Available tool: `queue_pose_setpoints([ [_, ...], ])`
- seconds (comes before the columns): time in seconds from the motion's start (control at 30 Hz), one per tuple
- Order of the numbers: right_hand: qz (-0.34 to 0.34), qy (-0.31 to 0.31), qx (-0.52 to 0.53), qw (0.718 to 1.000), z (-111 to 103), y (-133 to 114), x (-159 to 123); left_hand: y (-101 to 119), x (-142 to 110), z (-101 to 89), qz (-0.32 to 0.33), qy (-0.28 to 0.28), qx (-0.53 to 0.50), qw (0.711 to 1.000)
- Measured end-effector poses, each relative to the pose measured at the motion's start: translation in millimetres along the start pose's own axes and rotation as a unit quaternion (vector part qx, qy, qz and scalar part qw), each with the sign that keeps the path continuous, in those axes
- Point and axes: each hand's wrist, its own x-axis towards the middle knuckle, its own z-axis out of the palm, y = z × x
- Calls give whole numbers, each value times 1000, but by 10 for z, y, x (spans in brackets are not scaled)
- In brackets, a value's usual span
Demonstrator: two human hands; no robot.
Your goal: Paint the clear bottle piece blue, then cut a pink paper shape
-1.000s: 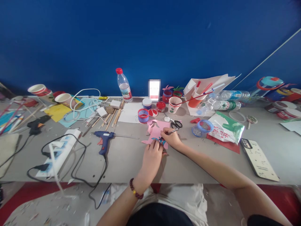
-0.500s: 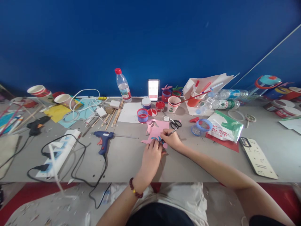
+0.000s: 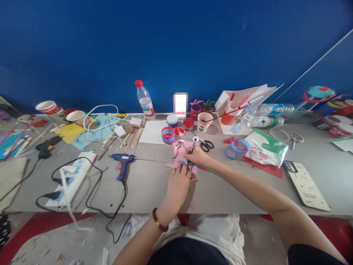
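Observation:
A sheet of pink paper with cut edges lies on the table in front of me. My left hand rests on its lower part, fingers stretched out and pressing down. Near those fingertips a small blue paper piece shows, partly covered. My right hand is closed around a pen, held upright with its top leaning slightly right. The pen's tip is hidden by the fingers, close to the left fingertips. Black-handled scissors lie just beyond my right hand.
A blue glue gun and white power strip with trailing cords lie left. Behind the paper stand a paint jar, a paper cup with brushes and a red-capped bottle. A phone lies right.
My right hand has shifted slightly left and up the pink paper, and the pen now stands steeper. My left hand stays in place. The view has turned slightly.

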Motion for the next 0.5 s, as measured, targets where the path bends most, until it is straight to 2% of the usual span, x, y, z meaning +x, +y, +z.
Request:
queue_pose_setpoints([
  [0.5,-3,-34,12,999,-33,-28,30,-10,1,30,-3,-3,1,1000],
])
